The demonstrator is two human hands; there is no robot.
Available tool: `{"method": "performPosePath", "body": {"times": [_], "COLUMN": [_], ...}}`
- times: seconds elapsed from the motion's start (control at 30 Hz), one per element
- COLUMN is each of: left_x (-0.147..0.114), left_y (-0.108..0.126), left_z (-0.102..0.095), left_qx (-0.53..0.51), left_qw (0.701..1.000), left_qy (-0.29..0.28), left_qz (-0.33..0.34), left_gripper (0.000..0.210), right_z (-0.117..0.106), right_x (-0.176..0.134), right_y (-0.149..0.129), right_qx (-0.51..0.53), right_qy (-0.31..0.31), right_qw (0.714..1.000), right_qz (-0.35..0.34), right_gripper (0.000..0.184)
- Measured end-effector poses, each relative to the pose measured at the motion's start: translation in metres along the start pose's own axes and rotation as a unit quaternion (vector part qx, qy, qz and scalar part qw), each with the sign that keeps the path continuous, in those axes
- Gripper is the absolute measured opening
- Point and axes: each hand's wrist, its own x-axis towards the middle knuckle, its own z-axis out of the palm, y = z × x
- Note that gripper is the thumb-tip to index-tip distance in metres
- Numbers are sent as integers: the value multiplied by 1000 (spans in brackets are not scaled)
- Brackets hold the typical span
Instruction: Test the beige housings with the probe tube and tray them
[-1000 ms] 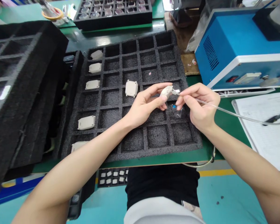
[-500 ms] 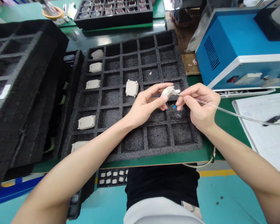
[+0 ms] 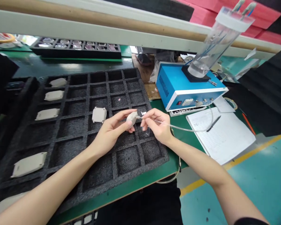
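Note:
My left hand pinches a small beige watch case on edge above the black foam tray. In my right hand is the tip end of a thin clear tube, held between thumb and fingers. The tube's tip meets the right side of the case, or nearly so; I cannot tell whether it touches. Another beige case lies in a tray compartment left of my hands, and several more, such as this beige case, fill the left column.
A blue machine with a clear cylinder stands at the right, the tube running to its front. Beside it lie papers and a pen. A second tray of dark pieces sits behind. A shelf beam crosses above.
My view has tilted up and swung right, bringing the cylinder, the shelf beam and more of the papers into sight. Both hands keep the same hold on case and tube.

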Motion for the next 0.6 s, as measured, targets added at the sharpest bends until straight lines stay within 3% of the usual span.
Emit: {"method": "performPosePath", "body": {"times": [0.6], "left_x": [1], "left_y": [2], "left_z": [0], "left_qx": [6], "left_qw": [1000], "left_qy": [-3], "left_qz": [-5], "left_gripper": [41], "right_z": [0], "right_x": [0], "right_y": [2], "right_qx": [4], "right_qy": [1], "right_qw": [1000], "right_qz": [-11], "right_gripper": [11]}}
